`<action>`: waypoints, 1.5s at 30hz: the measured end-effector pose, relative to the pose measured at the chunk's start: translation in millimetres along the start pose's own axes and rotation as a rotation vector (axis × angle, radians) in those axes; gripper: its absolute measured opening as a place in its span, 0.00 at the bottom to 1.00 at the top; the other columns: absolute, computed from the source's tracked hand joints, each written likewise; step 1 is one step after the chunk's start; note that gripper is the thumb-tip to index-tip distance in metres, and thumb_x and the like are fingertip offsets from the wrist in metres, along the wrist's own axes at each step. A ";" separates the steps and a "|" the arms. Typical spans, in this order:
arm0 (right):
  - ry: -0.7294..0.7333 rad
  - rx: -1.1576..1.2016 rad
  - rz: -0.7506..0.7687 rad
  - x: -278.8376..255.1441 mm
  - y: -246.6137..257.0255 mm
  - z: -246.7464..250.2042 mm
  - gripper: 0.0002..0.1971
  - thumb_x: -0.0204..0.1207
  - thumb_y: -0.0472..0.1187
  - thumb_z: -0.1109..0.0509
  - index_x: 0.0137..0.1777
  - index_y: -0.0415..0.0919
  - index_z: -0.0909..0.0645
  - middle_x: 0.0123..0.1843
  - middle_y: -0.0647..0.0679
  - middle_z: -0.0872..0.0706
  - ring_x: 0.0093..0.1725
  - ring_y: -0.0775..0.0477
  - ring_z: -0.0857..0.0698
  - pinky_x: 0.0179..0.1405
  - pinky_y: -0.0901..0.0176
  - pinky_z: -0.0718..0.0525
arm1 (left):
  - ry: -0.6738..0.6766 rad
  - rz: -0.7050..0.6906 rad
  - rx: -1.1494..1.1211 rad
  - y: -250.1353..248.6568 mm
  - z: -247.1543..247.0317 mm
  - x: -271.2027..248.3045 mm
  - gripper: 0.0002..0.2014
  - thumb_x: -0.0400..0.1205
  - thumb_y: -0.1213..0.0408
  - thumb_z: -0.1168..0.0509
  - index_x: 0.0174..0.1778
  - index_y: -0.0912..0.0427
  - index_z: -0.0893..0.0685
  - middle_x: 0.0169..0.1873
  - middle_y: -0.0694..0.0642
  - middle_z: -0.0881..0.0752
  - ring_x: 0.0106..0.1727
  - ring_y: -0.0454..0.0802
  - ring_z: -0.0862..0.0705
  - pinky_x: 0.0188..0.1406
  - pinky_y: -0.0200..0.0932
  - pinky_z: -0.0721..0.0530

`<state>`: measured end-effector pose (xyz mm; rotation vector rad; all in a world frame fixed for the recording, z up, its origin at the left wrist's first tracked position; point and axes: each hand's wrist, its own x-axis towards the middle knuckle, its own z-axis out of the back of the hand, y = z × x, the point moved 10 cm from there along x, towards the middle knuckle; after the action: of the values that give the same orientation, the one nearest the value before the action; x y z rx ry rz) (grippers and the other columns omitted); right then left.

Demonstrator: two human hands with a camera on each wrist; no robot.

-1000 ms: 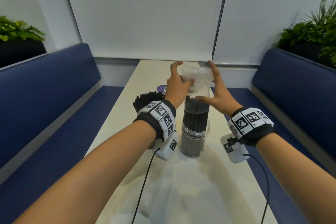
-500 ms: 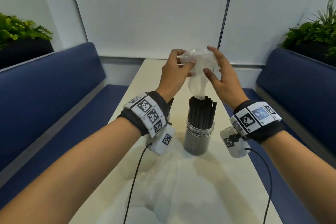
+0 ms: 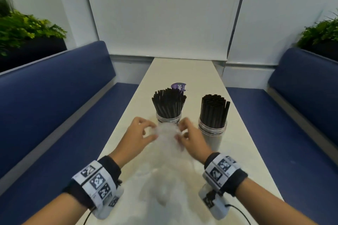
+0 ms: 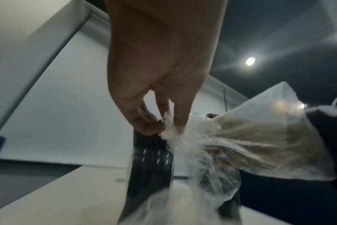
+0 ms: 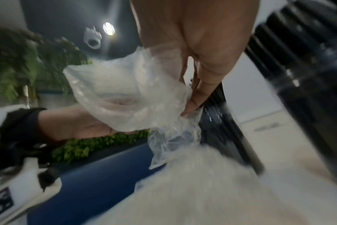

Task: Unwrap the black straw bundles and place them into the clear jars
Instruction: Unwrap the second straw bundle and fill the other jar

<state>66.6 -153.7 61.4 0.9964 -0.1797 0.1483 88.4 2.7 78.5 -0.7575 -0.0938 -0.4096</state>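
Note:
Two clear jars stand on the pale table, each filled with upright black straws: the left jar (image 3: pixel 168 119) holds a fanned bunch (image 3: pixel 168 104), the right jar (image 3: pixel 212 131) a tight bunch (image 3: pixel 214 110). In front of the left jar both hands hold a crumpled clear plastic wrapper (image 3: pixel 165 134). My left hand (image 3: pixel 144 131) pinches its left side, as the left wrist view shows with the wrapper (image 4: pixel 240 137) trailing from the fingertips. My right hand (image 3: pixel 182 133) pinches its right side, the wrapper (image 5: pixel 129 97) bunched against its fingers. The picture is blurred by motion.
More crumpled clear plastic (image 3: pixel 164 188) lies on the table (image 3: pixel 182 71) between my wrists. A purple round sticker (image 3: pixel 178 86) sits behind the left jar. Blue bench seats (image 3: pixel 54 86) flank the narrow table, with planters (image 3: pixel 27 29) above their backs and a white wall beyond.
The wrapper has come up off the straws in the right jar, and both hands have brought it down and toward me, in front of the left jar. The head view has tilted down.

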 end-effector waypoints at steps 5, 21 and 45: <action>0.295 -0.339 -0.096 -16.8 -54.5 -75.7 0.07 0.78 0.38 0.36 0.53 0.39 0.22 0.63 0.39 0.24 0.59 0.42 0.25 0.64 0.52 0.28 | 0.267 0.086 0.422 59.2 -66.1 -24.6 0.17 0.83 0.58 0.39 0.66 0.58 0.23 0.62 0.55 0.28 0.63 0.53 0.26 0.58 0.41 0.23; -0.636 0.058 0.007 -11.6 -45.0 158.8 0.49 0.55 0.53 0.20 0.73 0.50 0.43 0.71 0.54 0.38 0.73 0.53 0.39 0.71 0.67 0.41 | 0.504 0.053 -0.034 -89.5 -76.2 40.4 0.40 0.72 0.58 0.26 0.77 0.62 0.38 0.74 0.60 0.26 0.72 0.56 0.25 0.67 0.44 0.24; -0.209 0.459 -0.139 46.2 -82.8 132.6 0.37 0.61 0.24 0.23 0.67 0.38 0.38 0.53 0.53 0.23 0.53 0.58 0.20 0.39 0.72 0.15 | 0.305 0.000 -0.594 -101.7 -166.8 127.4 0.51 0.67 0.75 0.23 0.75 0.59 0.54 0.63 0.52 0.31 0.70 0.52 0.28 0.67 0.43 0.25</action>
<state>117.8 -308.0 74.0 1.4787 -0.2736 -0.0469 154.6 -219.4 52.2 -1.2677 0.3287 -0.5576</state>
